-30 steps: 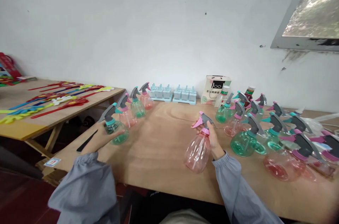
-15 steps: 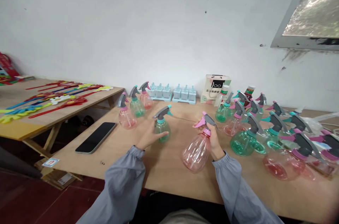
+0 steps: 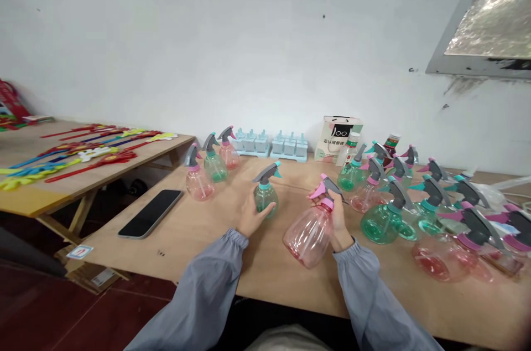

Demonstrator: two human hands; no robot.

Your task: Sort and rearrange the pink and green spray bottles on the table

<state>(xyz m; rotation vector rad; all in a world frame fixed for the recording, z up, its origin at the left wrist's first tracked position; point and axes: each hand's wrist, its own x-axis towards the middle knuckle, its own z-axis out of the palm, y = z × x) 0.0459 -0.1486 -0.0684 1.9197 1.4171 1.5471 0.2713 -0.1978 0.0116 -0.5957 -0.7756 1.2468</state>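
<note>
My left hand [image 3: 254,215] is wrapped round a green spray bottle [image 3: 269,198] with a grey and turquoise trigger head, upright near the middle of the table. Held by its neck in my right hand [image 3: 338,221] is a larger clear pink spray bottle [image 3: 306,235], tilted with its pink nozzle pointing up and left. Its base is low over or on the table; I cannot tell which. Three smaller spray bottles stand beyond my left hand: a pink one [image 3: 199,182], a green one [image 3: 215,166] and another pink one [image 3: 228,154].
Several pink and green spray bottles [image 3: 380,222] crowd the right side. A phone [image 3: 151,213] lies at the left. Light-blue popsicle moulds [image 3: 289,147], a printed paper bag [image 3: 328,140] and capped bottles [image 3: 391,146] line the wall. Colourful plastic hand-shaped toys [image 3: 110,160] cover another table.
My left hand and the green spray bottle have moved right, closer to the pink one. The pink spray bottle in my right hand has tilted more, its base swinging slightly left.
</note>
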